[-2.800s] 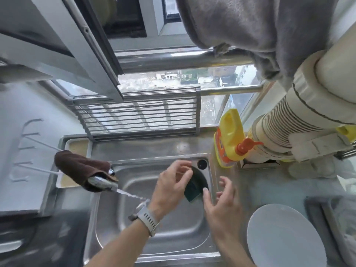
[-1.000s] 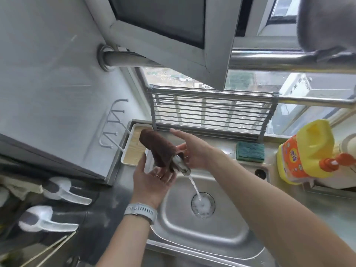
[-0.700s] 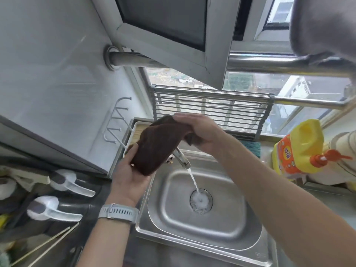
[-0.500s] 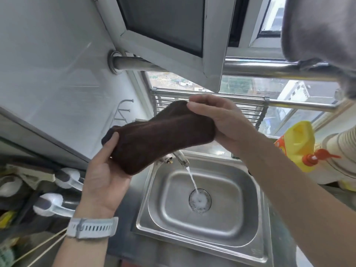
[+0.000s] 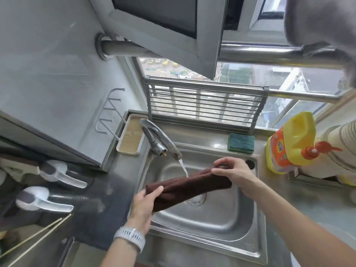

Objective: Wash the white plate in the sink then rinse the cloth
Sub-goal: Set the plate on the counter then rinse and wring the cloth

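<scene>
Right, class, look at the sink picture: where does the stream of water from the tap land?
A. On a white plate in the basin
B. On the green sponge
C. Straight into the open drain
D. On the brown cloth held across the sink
D: the water runs from the tap onto the brown cloth, which the left hand and right hand stretch over the sink.

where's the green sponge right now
In the head view the green sponge lies flat on the sink ledge at the back right, below the window rack and left of the yellow detergent bottle.
</scene>
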A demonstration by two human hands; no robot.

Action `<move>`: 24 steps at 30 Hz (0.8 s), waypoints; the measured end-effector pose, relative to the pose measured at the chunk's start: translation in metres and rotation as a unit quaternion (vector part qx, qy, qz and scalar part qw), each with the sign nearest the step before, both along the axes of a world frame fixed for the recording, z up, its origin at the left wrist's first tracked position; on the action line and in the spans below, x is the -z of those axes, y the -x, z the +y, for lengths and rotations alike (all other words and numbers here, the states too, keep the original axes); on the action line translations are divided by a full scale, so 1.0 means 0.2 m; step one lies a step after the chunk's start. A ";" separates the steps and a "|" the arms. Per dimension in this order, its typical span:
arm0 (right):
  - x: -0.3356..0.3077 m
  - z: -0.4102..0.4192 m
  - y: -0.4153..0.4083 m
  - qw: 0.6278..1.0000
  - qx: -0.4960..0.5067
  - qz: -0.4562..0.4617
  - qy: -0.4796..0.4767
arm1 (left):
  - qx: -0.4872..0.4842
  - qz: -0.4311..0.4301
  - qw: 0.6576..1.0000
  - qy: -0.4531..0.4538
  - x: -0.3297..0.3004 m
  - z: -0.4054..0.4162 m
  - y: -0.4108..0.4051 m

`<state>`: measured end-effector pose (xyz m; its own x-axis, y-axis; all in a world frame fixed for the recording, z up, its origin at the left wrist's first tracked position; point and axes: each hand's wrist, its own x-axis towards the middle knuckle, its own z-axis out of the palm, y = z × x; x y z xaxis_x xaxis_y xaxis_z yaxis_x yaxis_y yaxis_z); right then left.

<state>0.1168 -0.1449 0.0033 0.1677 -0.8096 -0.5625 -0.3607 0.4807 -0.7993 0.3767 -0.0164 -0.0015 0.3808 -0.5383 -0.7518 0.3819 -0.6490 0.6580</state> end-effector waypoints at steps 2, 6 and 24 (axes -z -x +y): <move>0.12 -0.04 0.00 0.999 -0.022 0.025 0.010 | 0.006 -0.070 0.997 -0.044 0.15 -0.05 -0.02; 0.26 -0.12 0.03 0.985 -0.124 0.108 0.048 | 0.113 -0.193 0.974 -0.036 0.23 -0.12 -0.04; 0.26 0.03 -0.27 0.972 -0.147 0.166 0.075 | 0.135 -0.012 0.988 -0.073 0.18 -0.23 0.22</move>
<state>0.1717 -0.1385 -0.0490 0.2338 -0.8314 -0.5040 -0.7152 0.2041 -0.6684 0.3330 -0.0616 -0.0374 0.2574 -0.5094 -0.8211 0.1666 -0.8136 0.5570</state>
